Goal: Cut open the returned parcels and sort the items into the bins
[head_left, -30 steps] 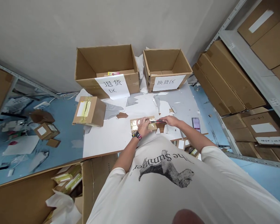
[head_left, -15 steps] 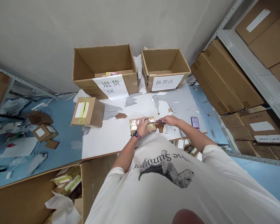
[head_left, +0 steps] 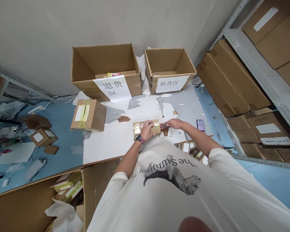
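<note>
A small cardboard box (head_left: pixel 136 128) with shiny tape across its top lies on the white-covered table near its front edge. My left hand (head_left: pixel 147 129) is over the box, its fingers curled around it and holding it down. At the box's right end, my right hand (head_left: pixel 175 123) is closed around a slim red and black utility knife (head_left: pixel 164 126). The knife points left at the box end; its blade is too small to make out. A larger taped carton (head_left: pixel 96 116) with a white label stands to the left.
Two open cartons, a wide one (head_left: pixel 87 87) and a narrower one (head_left: pixel 151 82), stand at the back with paper signs. Torn paper covers parts of the table (head_left: pixel 103 148). A phone (head_left: pixel 200 126) lies at the right. Shelves with boxes (head_left: pixel 234 77) flank the right side.
The knife in my right hand has shifted from over the box's top to its right end. The view has drifted slightly; my left hand stays on the box.
</note>
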A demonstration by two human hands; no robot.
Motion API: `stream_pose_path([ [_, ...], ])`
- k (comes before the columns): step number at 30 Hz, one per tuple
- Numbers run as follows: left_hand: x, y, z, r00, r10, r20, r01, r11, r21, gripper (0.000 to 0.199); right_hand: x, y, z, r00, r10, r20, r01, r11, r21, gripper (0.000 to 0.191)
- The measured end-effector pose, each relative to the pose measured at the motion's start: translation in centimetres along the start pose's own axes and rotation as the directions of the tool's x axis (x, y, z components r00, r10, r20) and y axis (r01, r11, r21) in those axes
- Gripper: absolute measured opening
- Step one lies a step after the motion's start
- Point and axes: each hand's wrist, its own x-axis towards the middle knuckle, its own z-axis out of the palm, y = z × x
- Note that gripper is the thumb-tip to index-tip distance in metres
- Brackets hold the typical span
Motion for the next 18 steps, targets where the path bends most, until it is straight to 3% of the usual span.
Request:
stream_pose_path([
  [3,0.3,-0.2,-0.2,1.000,-0.003,-0.017,0.003,1.000,-0.019,0.061,-1.9,1.6,0.4,0.998,0.036,-0.056,-0.031,0.995,0.092,0.048],
  [6,-0.2,-0.1,-0.2,0.997,0.019,-0.077,-0.024,0.997,-0.068,0.069,-4.4,3.3,1.4,0.970,0.152,-0.189,-0.080,0.936,0.343,0.050],
  [8,-1.1,0.3,0.2,0.986,0.031,-0.166,-0.055,0.988,-0.142,0.065,-5.1,3.1,2.3,0.909,0.291,-0.298,-0.109,0.856,0.505,0.058],
  [11,-2.4,1.5,1.2,0.963,-0.017,-0.270,-0.091,0.919,-0.384,0.061,-3.9,-0.5,3.9,0.772,0.387,-0.504,-0.020,0.807,0.590,0.068],
  [12,-2.7,1.9,1.5,0.962,-0.049,-0.270,-0.093,0.867,-0.490,0.065,-3.0,-2.5,4.6,0.751,0.345,-0.563,0.054,0.817,0.573,0.069],
  [13,-2.9,2.3,1.8,0.962,-0.085,-0.259,-0.087,0.804,-0.588,0.070,-2.1,-4.6,5.2,0.761,0.264,-0.593,0.142,0.824,0.549,0.069],
  [14,-3.1,2.4,1.9,0.960,-0.131,-0.246,-0.071,0.741,-0.668,0.072,-1.1,-6.7,5.7,0.800,0.159,-0.578,0.220,0.820,0.529,0.069],
  [16,-3.7,1.9,1.8,0.934,-0.261,-0.245,-0.022,0.641,-0.767,0.070,0.8,-10.6,6.5,0.883,-0.077,-0.463,0.327,0.808,0.490,0.067],
  [18,-4.8,0.3,1.0,0.865,-0.425,-0.267,0.032,0.578,-0.815,0.066,2.4,-13.6,6.8,0.905,-0.209,-0.369,0.351,0.857,0.376,0.057],
])
